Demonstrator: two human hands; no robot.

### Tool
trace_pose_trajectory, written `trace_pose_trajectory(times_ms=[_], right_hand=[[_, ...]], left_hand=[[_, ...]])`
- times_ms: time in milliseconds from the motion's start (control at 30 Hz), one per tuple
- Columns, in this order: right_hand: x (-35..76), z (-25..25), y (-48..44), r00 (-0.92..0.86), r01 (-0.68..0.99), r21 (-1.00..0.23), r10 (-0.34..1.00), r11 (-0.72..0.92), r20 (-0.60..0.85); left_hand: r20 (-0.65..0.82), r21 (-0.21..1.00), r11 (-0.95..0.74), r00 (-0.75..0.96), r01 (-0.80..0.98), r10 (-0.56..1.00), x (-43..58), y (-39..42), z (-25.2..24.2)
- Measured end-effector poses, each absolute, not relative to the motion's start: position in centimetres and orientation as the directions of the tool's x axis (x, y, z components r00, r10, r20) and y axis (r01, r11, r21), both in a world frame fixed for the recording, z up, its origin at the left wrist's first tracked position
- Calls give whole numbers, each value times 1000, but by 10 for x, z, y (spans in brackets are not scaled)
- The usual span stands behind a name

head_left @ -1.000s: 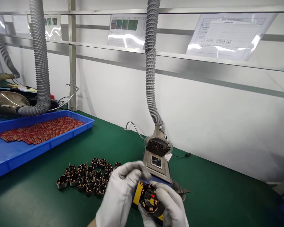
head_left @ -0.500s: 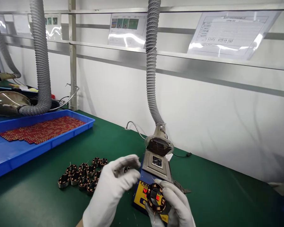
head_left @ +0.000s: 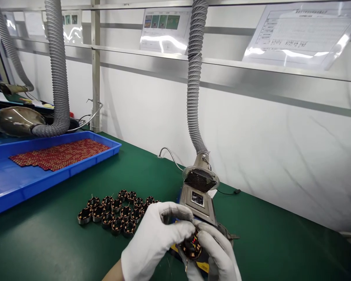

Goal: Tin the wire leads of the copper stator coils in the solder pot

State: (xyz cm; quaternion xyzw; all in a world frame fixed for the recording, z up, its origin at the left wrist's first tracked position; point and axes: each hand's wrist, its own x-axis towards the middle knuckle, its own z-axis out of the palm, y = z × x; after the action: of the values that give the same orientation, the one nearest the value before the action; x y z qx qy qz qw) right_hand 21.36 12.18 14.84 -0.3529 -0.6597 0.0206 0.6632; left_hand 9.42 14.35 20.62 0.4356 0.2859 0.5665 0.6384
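Note:
My right hand, in a white glove, holds a black ring-shaped coil with copper-coloured spots around it. The coil is in front of the blue and yellow solder pot, whose square metal top shows beyond my hands. My left hand, also gloved in white, has its thumb and fingertips at the upper left edge of the coil; whether they pinch a wire there is too small to tell. Several similar coils stand grouped on the green table left of my left hand.
A blue tray with rows of small red parts lies at the left. A grey hose comes down to a round fume hood behind the pot. Another hose and hood are at the far left.
My left hand has moved right and its fingertips have come to the coil. My right hand still holds the coil. The view has shifted slightly, showing more of the grouped coils.

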Motion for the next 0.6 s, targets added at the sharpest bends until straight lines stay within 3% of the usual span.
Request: trace_pose_trajectory(times_ms=[167, 233, 333, 400, 600], right_hand=[[210, 152, 122, 165, 409, -497, 474, 765, 865], [210, 154, 122, 188, 391, -506, 472, 769, 862], [211, 156, 122, 170, 391, -490, 461, 779, 871], [211, 156, 121, 159, 410, -475, 452, 778, 878], [208, 156, 119, 177, 368, -525, 496, 768, 850]], left_hand=[[77, 680, -104, -69, -726, 995, 90, 151, 200], [104, 714, -122, -68, -689, 992, 85, 152, 204], [132, 852, -44, 134, -521, 982, 83, 151, 210], [109, 883, -12, 180, -469, 978, 85, 149, 212], [92, 895, -65, 42, -442, 995, 92, 150, 207]])
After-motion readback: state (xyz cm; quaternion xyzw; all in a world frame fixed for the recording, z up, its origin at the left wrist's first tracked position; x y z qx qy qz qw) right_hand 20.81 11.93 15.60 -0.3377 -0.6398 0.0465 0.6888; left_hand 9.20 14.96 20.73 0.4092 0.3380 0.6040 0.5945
